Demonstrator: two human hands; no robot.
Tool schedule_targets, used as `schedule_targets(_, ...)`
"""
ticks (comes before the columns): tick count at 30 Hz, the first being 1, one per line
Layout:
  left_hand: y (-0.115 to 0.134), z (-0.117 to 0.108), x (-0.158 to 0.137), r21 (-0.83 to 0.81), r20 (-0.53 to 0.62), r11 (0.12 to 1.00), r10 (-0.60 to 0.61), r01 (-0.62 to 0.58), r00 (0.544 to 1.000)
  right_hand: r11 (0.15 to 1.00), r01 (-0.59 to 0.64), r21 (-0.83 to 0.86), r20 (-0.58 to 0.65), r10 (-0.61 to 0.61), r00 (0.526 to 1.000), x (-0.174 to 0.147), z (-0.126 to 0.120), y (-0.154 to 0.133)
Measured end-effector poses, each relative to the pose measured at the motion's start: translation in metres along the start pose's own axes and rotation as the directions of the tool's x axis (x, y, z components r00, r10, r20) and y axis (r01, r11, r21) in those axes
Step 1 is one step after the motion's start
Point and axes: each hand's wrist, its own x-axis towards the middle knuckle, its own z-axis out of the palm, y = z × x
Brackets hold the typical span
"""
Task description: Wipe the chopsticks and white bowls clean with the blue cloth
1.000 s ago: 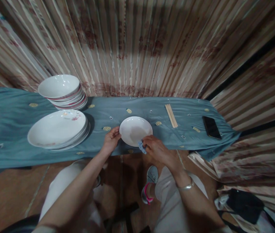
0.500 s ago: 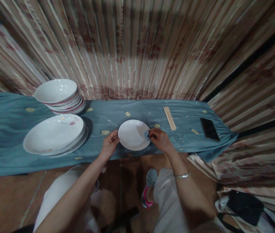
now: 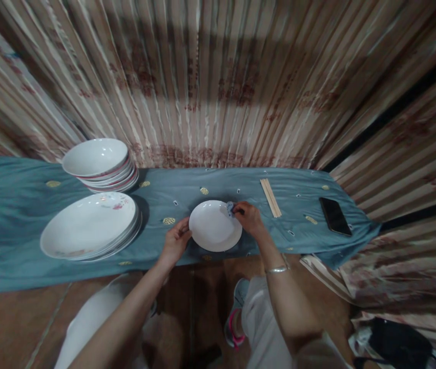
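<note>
A small white plate with a thin dark rim is at the front of the cloth-covered table. My left hand pinches its left edge between thumb and fingers. In the closed fingers of my right hand is a small blue-and-white cloth, pressed against the plate's upper right rim. The cloth is mostly bunched under the fingertips, so its full shape is hidden.
Stacked large plates with a floral edge stand on the left, and stacked bowls behind them. To the right lie several chopsticks and a black phone. A pleated curtain hangs along the table's back edge.
My right hand has slid the cloth from the plate's right side up to its upper right rim. My left hand keeps its hold. The whole view has shifted slightly.
</note>
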Motion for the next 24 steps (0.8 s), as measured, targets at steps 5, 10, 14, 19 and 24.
schedule_targets(5,-0.002,-0.001,0.000,0.015,-0.006,1.000,-0.002,0.002,1.000,1.000,-0.025,-0.005,-0.015,0.025,1.000,0.009,0.008,-0.003)
schedule_targets(10,0.000,0.000,-0.001,0.003,-0.008,1.000,0.000,0.000,1.000,0.999,-0.052,-0.014,-0.003,0.052,0.999,0.020,0.016,-0.005)
schedule_targets(14,0.001,0.000,-0.001,-0.001,-0.014,1.000,-0.005,0.005,1.000,0.997,-0.063,-0.036,-0.014,0.062,0.998,0.024,0.022,-0.005)
schedule_targets(19,0.003,-0.001,-0.001,0.017,0.000,1.000,-0.010,0.010,1.000,0.995,-0.009,-0.095,0.012,0.010,1.000,0.024,0.027,-0.003)
schedule_targets(24,0.002,-0.002,0.000,0.047,0.009,0.999,0.006,-0.006,1.000,0.997,-0.044,-0.060,-0.039,0.041,0.998,0.023,0.025,0.001)
